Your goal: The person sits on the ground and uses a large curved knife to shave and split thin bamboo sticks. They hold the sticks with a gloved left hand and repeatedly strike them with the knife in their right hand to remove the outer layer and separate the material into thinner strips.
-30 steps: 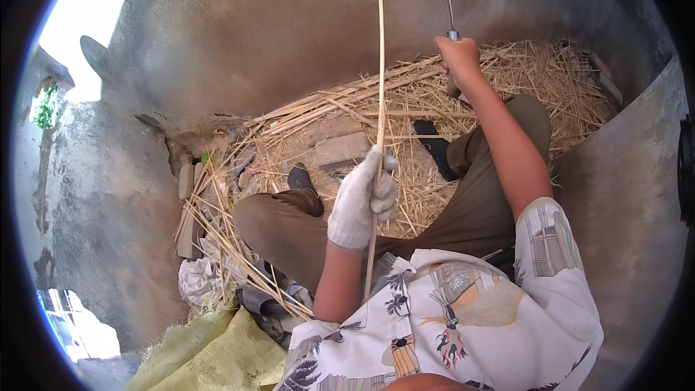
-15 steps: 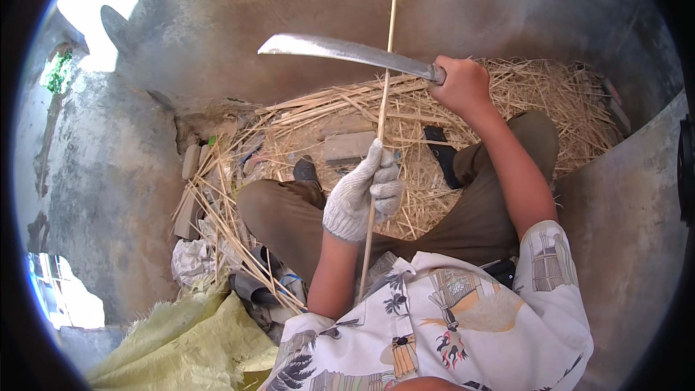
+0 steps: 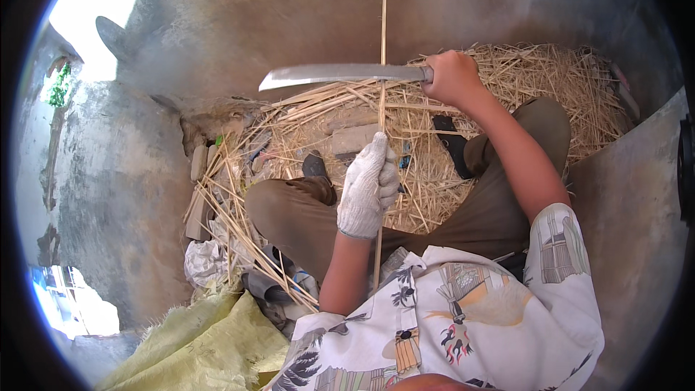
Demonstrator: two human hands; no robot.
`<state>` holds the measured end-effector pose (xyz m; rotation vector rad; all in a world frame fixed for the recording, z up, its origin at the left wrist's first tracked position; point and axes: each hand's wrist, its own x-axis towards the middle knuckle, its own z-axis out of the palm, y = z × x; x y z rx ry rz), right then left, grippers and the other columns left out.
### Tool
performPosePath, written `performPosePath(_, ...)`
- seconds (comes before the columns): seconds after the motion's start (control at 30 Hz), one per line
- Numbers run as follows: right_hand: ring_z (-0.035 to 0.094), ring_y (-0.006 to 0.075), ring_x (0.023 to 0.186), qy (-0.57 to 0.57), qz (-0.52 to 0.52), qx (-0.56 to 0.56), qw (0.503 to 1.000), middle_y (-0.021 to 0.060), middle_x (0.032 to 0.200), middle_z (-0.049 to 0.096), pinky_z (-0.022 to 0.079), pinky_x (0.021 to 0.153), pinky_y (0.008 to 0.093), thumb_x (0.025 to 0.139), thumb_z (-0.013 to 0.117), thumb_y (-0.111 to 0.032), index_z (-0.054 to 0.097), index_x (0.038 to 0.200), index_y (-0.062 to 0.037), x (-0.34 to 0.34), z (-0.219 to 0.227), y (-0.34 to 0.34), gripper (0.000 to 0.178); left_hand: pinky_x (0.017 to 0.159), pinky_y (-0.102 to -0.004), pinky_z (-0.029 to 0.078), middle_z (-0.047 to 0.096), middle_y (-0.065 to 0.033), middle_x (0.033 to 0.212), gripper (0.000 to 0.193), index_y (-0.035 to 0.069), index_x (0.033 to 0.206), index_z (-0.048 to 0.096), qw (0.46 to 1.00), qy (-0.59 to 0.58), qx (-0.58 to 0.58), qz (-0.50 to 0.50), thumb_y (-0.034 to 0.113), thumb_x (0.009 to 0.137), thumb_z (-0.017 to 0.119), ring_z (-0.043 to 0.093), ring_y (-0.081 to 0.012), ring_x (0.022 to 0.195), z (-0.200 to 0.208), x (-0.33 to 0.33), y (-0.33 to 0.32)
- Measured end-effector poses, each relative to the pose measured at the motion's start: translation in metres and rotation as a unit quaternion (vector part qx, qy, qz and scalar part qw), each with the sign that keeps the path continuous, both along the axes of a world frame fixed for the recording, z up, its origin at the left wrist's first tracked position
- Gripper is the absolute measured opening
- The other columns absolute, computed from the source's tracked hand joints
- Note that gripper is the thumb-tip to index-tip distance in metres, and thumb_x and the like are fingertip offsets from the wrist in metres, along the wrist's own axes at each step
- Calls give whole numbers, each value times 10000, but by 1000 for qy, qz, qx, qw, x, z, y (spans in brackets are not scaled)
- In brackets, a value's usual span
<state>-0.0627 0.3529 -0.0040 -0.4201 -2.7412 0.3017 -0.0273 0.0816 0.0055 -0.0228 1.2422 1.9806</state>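
Note:
My left hand, in a white knitted glove, is closed around a long thin bamboo strip. The strip stands nearly upright in view, its lower end running down to my shirt. My bare right hand grips the handle of a machete. Its long, slightly curved blade points left and lies across the strip, above my gloved fist. Whether the edge bites into the strip cannot be made out.
Pale shavings and split strips cover the floor beyond my crossed legs. A brick lies between my feet. More strips lean at my left, beside a yellow woven sack. Concrete walls stand close around me.
The machete has come down a little and lies more level across the strip. The strip stands straighter, and my gloved hand appears slightly further right.

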Motion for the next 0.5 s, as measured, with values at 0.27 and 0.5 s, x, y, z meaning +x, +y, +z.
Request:
performPosePath(0.27, 767, 341, 865, -61, -133, -87, 985, 151, 893, 777, 609, 789, 462, 830, 726, -310, 796, 970, -92, -5, 17, 27, 269, 466, -245, 354, 492, 42, 627, 360, 88, 924, 620, 965, 148, -214, 1, 420, 1064, 608, 441, -61, 500, -12, 11, 17)
performPosePath(0.5, 766, 330, 860, -104, -96, -77, 987, 128, 883, 773, 605, 777, 479, 800, 719, -270, 798, 969, -108, 3, 12, 14, 247, 569, -327, 466, 546, -53, 658, 324, 7, 998, 660, 866, 379, -326, 31, 304, 1083, 561, 573, -179, 595, -12, 9, 16)
